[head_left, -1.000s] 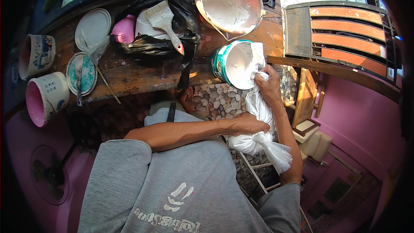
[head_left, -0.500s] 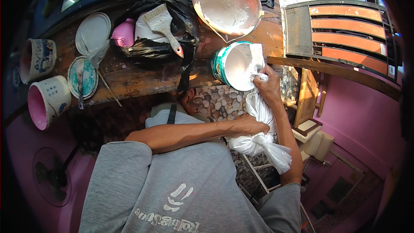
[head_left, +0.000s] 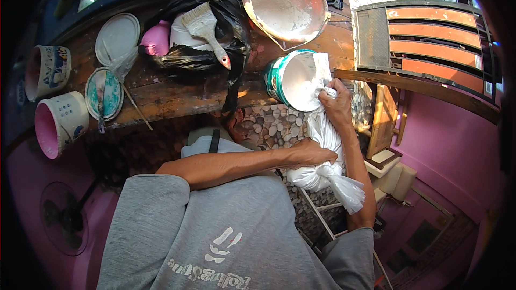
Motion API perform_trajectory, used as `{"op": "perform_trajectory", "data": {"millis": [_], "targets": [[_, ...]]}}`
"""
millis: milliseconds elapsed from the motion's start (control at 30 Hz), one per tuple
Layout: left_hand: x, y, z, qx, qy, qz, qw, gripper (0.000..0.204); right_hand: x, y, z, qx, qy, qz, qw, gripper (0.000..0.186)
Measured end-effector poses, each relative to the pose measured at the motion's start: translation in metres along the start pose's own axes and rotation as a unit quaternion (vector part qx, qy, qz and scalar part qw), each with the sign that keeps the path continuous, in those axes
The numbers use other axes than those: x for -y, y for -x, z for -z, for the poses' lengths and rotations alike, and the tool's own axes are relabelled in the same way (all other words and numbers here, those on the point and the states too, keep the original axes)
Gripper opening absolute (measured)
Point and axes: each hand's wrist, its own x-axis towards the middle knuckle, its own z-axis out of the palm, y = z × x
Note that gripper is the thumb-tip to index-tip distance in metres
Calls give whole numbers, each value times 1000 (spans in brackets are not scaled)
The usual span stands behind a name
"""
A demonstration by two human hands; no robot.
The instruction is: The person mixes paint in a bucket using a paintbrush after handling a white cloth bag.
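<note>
My right hand (head_left: 336,104) grips the twisted upper end of a long white plastic sack (head_left: 324,129), whose narrow mouth lies over the rim of a green-and-white bucket (head_left: 274,78) with pale material inside. Lower down, my left hand (head_left: 310,154) is closed on the body of the sack, just above its knotted, loose tail. Behind that bucket stands a larger, white-smeared bucket (head_left: 285,0). To its left, a white-bristled brush (head_left: 204,29) rests on an open black bag (head_left: 177,56) that holds pink and white bundles.
The wooden table (head_left: 150,99) bears two pails (head_left: 70,118) at left, round lids (head_left: 105,91) and a stick (head_left: 137,107). Orange-slatted metal furniture (head_left: 430,46) stands at right. A white ladder (head_left: 317,212), wooden chair (head_left: 381,123) and standing fan (head_left: 64,215) are lower.
The whole view has shifted very slightly. My hands, the sack and the bucket hold nearly the same positions relative to one another.
</note>
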Motion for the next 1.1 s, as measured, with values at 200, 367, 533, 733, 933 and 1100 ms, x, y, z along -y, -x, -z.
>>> {"op": "perform_trajectory", "data": {"millis": [200, 367, 533, 733, 933, 1100], "targets": [[3, -2, -1, -11, -4, 13, 1000, 50, 0, 2, 1, -3, -18, -10, 1000, 18], [18, -16, -3, -20, -33, 18, 999, 51, 3, 8, 5, 9, -86, -22, 996, 22], [24, -12, 5, -52, -93, 21, 994, 55, 12, 19, 11, 25, -123, -14, 992, 20], [44, -19, 9, -95, -176, -27, 980, 63, 1, 31, 8, 8, -200, -1, 980, 25], [30, 7, 14, -100, -281, -5, 954, 60, 11, 53, 10, -72, -330, -2, 941, 23], [40, 15, 17, -194, -326, -172, 909, 61, 28, 74, 17, -111, -384, 35, 916, 26]]}}
